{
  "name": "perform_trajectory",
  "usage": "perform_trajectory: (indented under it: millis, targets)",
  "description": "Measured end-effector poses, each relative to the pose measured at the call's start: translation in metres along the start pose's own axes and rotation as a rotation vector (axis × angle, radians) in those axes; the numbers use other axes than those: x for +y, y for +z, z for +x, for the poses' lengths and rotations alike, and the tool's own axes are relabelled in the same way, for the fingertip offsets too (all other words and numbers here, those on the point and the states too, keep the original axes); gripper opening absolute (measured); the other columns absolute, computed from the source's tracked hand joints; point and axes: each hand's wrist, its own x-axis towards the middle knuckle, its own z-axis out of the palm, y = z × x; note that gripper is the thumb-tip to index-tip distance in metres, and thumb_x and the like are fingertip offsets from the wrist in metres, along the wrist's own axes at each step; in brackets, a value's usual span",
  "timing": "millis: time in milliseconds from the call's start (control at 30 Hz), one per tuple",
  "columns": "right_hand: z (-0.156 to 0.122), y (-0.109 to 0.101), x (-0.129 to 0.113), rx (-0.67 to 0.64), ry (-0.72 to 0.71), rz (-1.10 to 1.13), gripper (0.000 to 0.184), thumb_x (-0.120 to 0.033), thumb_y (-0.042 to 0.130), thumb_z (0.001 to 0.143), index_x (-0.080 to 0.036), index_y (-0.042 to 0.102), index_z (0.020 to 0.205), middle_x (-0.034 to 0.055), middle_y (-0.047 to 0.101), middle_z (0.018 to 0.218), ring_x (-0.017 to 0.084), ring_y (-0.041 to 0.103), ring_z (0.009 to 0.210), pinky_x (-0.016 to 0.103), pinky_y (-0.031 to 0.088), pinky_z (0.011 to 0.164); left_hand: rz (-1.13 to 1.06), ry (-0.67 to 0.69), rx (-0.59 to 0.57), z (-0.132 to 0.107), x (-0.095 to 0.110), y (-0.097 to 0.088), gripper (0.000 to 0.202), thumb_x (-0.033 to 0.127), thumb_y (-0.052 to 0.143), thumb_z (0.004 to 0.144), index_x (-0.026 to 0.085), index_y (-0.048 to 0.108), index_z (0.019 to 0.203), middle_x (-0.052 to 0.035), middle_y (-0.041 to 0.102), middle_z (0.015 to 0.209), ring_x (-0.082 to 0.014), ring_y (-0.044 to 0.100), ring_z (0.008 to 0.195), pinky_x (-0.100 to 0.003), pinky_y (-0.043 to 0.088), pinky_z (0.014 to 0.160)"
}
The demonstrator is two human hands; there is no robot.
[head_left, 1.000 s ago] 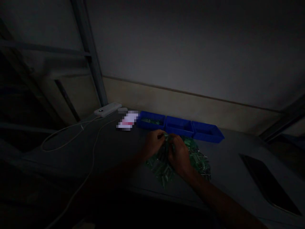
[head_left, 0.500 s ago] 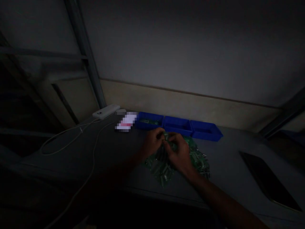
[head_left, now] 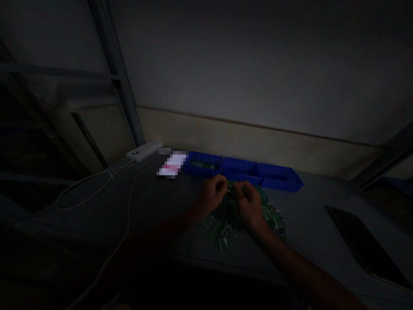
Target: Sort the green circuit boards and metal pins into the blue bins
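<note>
My left hand [head_left: 211, 194] and my right hand [head_left: 250, 201] meet above a heap of small green plastic packets [head_left: 222, 237], some with shiny metal bits in or beside them. Fingertips of both hands pinch one small green packet [head_left: 229, 186] between them; what is inside it is too dark to make out. Part of the heap is hidden behind my right hand and wrist. Just beyond my hands stands a row of blue bins: the left bin [head_left: 204, 172] has some green packets in it, then come a middle bin [head_left: 241, 172] and a right bin [head_left: 280, 183].
Left of the bins lies a lit phone [head_left: 173, 165], its screen pixelated. Behind it sits a white power bank [head_left: 144, 151] with a pale cable [head_left: 129, 206] trailing to the front. A dark flat tablet-like object [head_left: 368, 245] lies at the right on the grey table [head_left: 155, 215].
My hands have shifted slightly right in view, fingertips closer together on the green packet, which now shows less. The whole scene has also slid a little to the right.
</note>
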Motion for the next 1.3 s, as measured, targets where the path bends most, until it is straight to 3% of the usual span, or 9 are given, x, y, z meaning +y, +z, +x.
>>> perform_trajectory:
  millis: [133,433,867,1100,1300]
  targets:
    - [-0.001,0.001,0.001,0.005,0.036,0.063,0.024,-0.041,0.056,0.077,-0.019,0.054,0.066,-0.0014,0.057,0.062,0.014,0.054,0.059,0.026,0.044,0.057,-0.069,-0.034,-0.025,-0.001,0.002,-0.001,0.011,0.02,0.048,0.077,0.016,0.057,0.072,0.0006,0.06,0.066,-0.0119,0.056,0.064,-0.021,0.043,0.06]
    - [-0.005,0.001,0.0,-0.051,-0.146,-0.051,0.019,-0.036,0.051,0.083,-0.019,0.057,0.077,0.0023,0.061,0.076,0.016,0.057,0.074,0.029,0.044,0.07,-0.022,-0.006,0.008,0.001,0.003,-0.005,0.013,0.027,0.052,0.079,0.016,0.059,0.076,-0.0031,0.065,0.075,-0.0151,0.06,0.073,-0.025,0.045,0.068]
    - [-0.005,0.006,0.0,-0.051,0.046,0.178,0.025,-0.043,0.058,0.076,-0.019,0.057,0.07,-0.0005,0.06,0.068,0.015,0.056,0.068,0.028,0.044,0.067,-0.272,-0.18,0.002,-0.001,0.005,0.0,0.015,0.027,0.048,0.08,0.016,0.05,0.07,0.0029,0.051,0.061,-0.0112,0.051,0.06,-0.022,0.04,0.056]
    - [0.0,0.0,0.003,-0.011,0.148,0.354,0.026,-0.044,0.063,0.072,-0.02,0.053,0.067,-0.0044,0.053,0.064,0.012,0.049,0.062,0.024,0.043,0.059,-0.202,-0.107,-0.054,0.001,0.002,-0.003,0.011,0.025,0.048,0.081,0.017,0.052,0.075,0.0024,0.053,0.064,-0.0112,0.052,0.061,-0.022,0.041,0.056]
    - [0.001,-0.005,-0.007,0.001,0.107,0.328,0.028,-0.045,0.064,0.071,-0.019,0.054,0.069,-0.0035,0.051,0.066,0.012,0.048,0.063,0.025,0.044,0.061,-0.239,-0.107,-0.072,-0.002,0.01,-0.005,0.016,0.031,0.052,0.08,0.015,0.055,0.078,-0.0008,0.059,0.072,-0.0131,0.056,0.069,-0.024,0.044,0.061]
